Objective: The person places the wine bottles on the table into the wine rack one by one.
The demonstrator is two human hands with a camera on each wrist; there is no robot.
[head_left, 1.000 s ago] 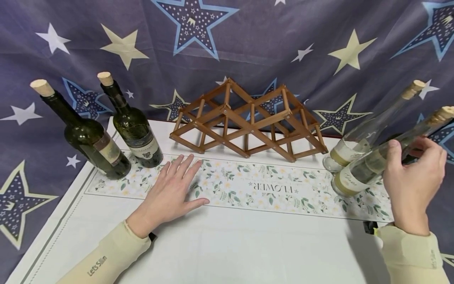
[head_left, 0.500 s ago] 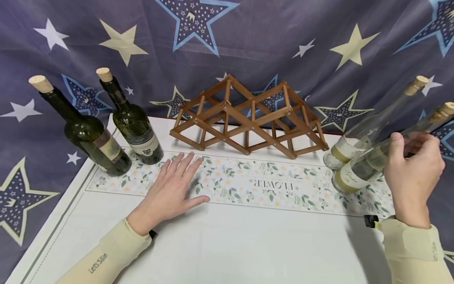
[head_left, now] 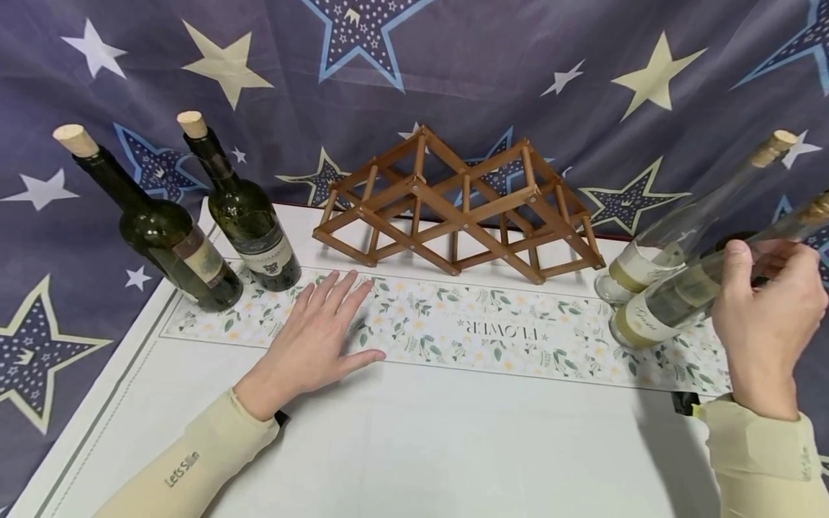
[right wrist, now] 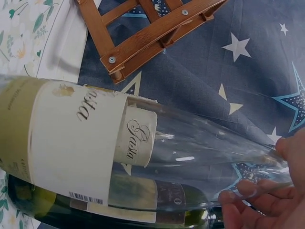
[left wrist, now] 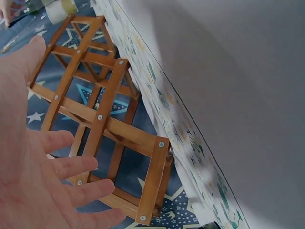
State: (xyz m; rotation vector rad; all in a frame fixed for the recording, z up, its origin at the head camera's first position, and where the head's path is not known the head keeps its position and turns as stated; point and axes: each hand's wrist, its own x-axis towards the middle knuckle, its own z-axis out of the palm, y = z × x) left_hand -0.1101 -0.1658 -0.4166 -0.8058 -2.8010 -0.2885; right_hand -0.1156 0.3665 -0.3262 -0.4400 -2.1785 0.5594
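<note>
My right hand (head_left: 771, 316) grips a clear glass bottle (head_left: 670, 306) around its neck, thumb on one side and fingers on the other. This bottle has a cork and a cream-and-gold label (right wrist: 74, 138). Just behind it stands a second clear corked bottle (head_left: 676, 223). A dark green bottle (right wrist: 190, 207) lies partly hidden behind the held one in the right wrist view. My left hand (head_left: 311, 338) is spread, palm down, over the floral runner (head_left: 427, 324), with nothing in it. In the left wrist view its fingers (left wrist: 81, 193) overlap the brown wooden wine rack (left wrist: 97, 114).
The folding wine rack (head_left: 463, 223) stands at the back middle, holding no bottles. Two dark green corked bottles stand at the left, one (head_left: 184, 252) nearer and one (head_left: 262, 248) farther back. A star-patterned curtain (head_left: 479, 57) hangs behind the white table (head_left: 466, 446).
The head view has tilted slightly, so the scene sits a little higher. My right hand has shifted slightly right on the clear bottle's neck. My left hand stays in place.
</note>
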